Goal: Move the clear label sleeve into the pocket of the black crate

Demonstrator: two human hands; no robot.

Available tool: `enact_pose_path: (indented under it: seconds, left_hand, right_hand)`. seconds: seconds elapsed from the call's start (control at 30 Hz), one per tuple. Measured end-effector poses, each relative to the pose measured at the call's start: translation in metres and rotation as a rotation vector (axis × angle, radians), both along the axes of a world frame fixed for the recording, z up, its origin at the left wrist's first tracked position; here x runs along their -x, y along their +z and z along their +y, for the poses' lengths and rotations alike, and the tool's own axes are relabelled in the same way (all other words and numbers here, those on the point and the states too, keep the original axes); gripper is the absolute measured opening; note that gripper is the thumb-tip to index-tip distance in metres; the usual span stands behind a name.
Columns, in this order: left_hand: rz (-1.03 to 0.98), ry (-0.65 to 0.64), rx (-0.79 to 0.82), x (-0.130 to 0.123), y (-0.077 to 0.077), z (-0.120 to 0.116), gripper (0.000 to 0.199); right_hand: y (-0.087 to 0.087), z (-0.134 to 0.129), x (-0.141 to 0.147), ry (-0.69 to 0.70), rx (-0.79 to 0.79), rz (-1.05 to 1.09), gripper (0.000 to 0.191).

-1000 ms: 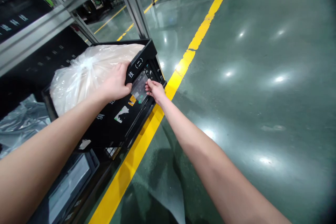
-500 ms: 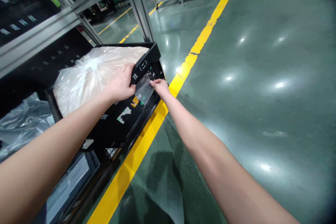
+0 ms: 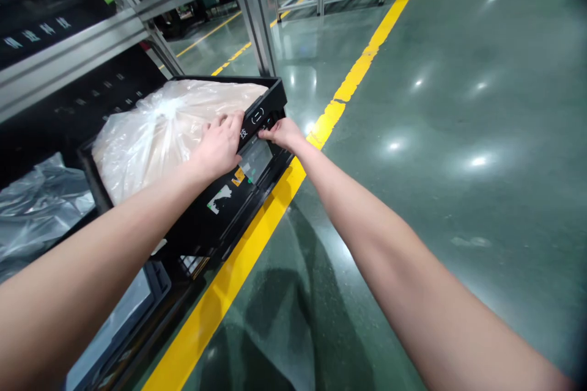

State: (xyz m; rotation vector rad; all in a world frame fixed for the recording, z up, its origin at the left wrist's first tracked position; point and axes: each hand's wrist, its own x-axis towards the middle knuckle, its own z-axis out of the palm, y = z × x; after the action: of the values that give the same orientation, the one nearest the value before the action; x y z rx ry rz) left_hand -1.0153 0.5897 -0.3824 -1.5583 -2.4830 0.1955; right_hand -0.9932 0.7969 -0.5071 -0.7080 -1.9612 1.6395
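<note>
A black crate with white characters on its side holds a tied translucent plastic bag. My left hand rests over the crate's top edge, fingers apart on the bag side and thumb on the outer face. On that outer face hangs a clear plastic sleeve. My right hand is at the sleeve's upper edge, its thumb and forefinger pinched together; what lies between them is too small to make out. Orange and torn white stickers are beside the sleeve.
A metal frame rises behind the crate. At the left lies grey plastic wrapping, with a grey bin lower down. A yellow line crosses the green floor beside the crate.
My right hand has moved up along the sleeve to its top edge. The fingers of my left hand are spread a little more on the crate's rim. The view has shifted slightly.
</note>
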Motion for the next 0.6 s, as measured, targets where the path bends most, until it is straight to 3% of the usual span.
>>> enact_pose_path:
  seconds: [0.17,0.37,0.6]
  left_hand:
    - [-0.067,0.024,-0.003,0.0,0.0,0.001,0.103]
    - [-0.1,-0.034,-0.062,0.013,-0.01,0.0,0.11]
    - [-0.111,-0.043,-0.036,0.016,-0.008,-0.001,0.111]
  right_hand:
    - [-0.001,-0.007,-0.011,0.034,-0.093,-0.046,0.041]
    - [-0.001,-0.027,-0.01,-0.003,-0.173,-0.072,0.068]
    - [0.001,-0.021,-0.01,-0.026,-0.171,-0.107,0.038]
